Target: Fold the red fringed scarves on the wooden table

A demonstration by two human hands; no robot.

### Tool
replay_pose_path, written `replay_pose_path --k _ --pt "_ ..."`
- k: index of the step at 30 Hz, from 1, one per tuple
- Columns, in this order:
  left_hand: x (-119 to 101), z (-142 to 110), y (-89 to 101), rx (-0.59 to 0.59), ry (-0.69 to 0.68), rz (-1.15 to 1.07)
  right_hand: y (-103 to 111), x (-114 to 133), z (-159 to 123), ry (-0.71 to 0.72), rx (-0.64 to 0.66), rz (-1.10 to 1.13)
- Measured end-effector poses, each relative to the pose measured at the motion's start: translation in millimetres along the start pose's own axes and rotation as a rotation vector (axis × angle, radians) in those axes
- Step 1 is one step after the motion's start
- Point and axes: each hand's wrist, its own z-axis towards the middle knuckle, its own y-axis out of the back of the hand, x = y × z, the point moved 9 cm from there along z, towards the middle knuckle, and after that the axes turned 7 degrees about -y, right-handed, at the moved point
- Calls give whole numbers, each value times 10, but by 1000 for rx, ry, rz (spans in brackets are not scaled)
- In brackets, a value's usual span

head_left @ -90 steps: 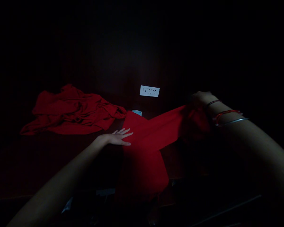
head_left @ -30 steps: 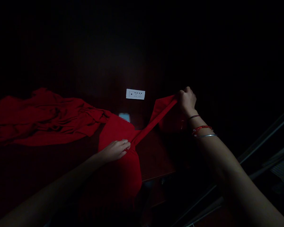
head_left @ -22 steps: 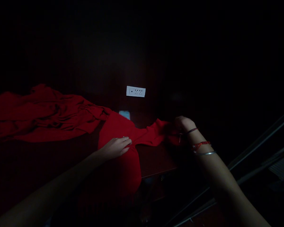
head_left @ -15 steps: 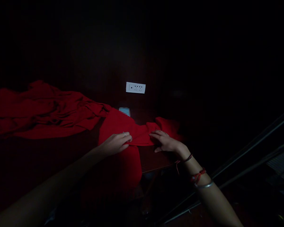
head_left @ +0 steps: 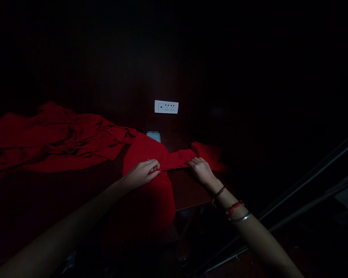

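A red cloth (head_left: pixel 145 150) lies across a dark wooden surface (head_left: pixel 188 193), with part of it hanging over the front edge. My left hand (head_left: pixel 145 172), with a ring on one finger, is closed on the cloth's near edge. Farther right along the same edge, my right hand (head_left: pixel 201 169) pinches the cloth between thumb and fingers. The strip between both hands looks fairly straight. Beyond my right hand the cloth's end (head_left: pixel 208 154) fades into shadow. Bracelets circle my right wrist and forearm.
More crumpled red fabric (head_left: pixel 63 141) is heaped at the left. A white wall socket (head_left: pixel 166 107) is behind the cloth, with a small blurred pale-blue item (head_left: pixel 153 136) below it. Long, thin bars (head_left: pixel 310 173) slant across the dark right side.
My right hand, earlier spread over the cloth, has closed on its near edge. The edge between my hands has moved slightly away from me and looks straighter.
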Motion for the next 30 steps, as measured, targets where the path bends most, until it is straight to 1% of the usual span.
replay_pose_path --k 3,6,9,13,15,18,21,23,25,27,30 --pt "-14 -8 -74 73 -30 108 130 -92 26 -61 -86 6" --pt "-67 -18 -147 150 -95 234 257 -146 -40 -108 -152 -12" --pt "-149 -34 -213 234 -181 306 257 -193 -181 -124 -124 -44" --pt "-245 -50 -273 314 -243 245 109 -202 -395 -33 -27 -60" --pt "-276 -39 -283 313 -239 202 63 -215 -464 -9 -20 -55" --pt "-314 -8 -282 267 -232 196 69 -240 -485 -19 -57 -56" --pt "-364 -4 -319 261 -283 219 141 -250 -453 -33 -114 -71" --pt "-386 -15 -344 272 -318 210 209 -273 -434 -69 -161 -93" --pt "-390 -21 -346 268 -326 171 248 -291 -430 -109 -181 -121" --pt "-396 -20 -344 260 -323 117 238 -294 -433 -139 -156 -148" --pt "-416 -14 -343 259 -317 50 172 -292 -444 -170 -73 -169"
